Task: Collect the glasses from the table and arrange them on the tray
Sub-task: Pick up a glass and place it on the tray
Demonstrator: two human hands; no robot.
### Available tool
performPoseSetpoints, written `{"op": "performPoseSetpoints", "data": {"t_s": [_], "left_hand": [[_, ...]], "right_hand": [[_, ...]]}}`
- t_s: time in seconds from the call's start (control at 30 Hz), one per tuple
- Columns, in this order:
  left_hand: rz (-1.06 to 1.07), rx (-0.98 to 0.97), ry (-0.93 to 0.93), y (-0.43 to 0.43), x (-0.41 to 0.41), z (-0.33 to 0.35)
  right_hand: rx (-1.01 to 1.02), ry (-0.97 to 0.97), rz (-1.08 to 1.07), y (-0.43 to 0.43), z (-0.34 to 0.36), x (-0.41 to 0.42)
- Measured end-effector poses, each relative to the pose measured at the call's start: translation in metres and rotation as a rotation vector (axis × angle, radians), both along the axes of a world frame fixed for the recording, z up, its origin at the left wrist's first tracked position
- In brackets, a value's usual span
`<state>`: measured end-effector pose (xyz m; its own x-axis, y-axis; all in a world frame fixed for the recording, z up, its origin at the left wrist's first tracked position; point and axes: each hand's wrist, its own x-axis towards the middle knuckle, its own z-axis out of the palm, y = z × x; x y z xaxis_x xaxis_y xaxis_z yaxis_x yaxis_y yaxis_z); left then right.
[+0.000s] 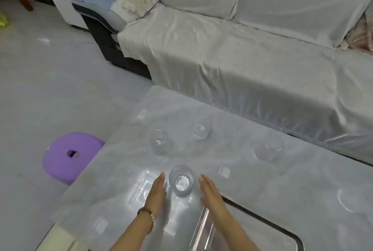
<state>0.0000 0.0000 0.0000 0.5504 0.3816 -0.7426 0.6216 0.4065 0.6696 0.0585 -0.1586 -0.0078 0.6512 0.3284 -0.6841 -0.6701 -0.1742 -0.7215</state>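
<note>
Several clear glasses stand upright on the pale grey table (252,186). The nearest glass (181,180) sits between my two hands. My left hand (156,192) is flat and open just to its left, a small gap away. On the other side my right hand (212,194) is also open, fingers straight, not touching the glass. Farther back stand a left glass (158,139), a middle glass (200,129) and a right glass (269,147). A clear tray (203,228) with a shiny rim lies at the near edge, partly under my right forearm.
A sofa (242,58) draped in grey-white cloth runs along the far side of the table. A purple round stool (70,155) stands on the floor at the left. A faint round clear dish (351,200) lies at the table's right.
</note>
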Motion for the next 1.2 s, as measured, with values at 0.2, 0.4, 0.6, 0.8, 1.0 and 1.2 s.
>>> {"op": "performPoseSetpoints", "data": {"t_s": [0.2, 0.4, 0.6, 0.8, 1.0, 1.2], "left_hand": [[-0.061, 0.098, -0.294, -0.013, 0.019, -0.062], [0.045, 0.136, -0.453, -0.021, 0.023, -0.096], [-0.001, 0.177, -0.497, -0.002, 0.032, -0.130], [-0.099, 0.225, -0.452, 0.009, 0.041, -0.129], [-0.396, 0.365, -0.178, 0.014, 0.025, -0.090], [-0.282, 0.239, -0.272, -0.013, 0.002, -0.060]], "right_hand": [[0.079, -0.249, 0.114, 0.019, -0.052, 0.010], [0.188, -0.286, 0.127, 0.015, -0.077, 0.013], [0.210, -0.311, 0.236, 0.010, -0.088, 0.025], [0.181, -0.378, 0.245, 0.011, -0.089, 0.024], [0.119, -0.360, 0.261, 0.010, -0.063, 0.011], [0.187, -0.350, 0.160, -0.001, -0.036, -0.031]]}}
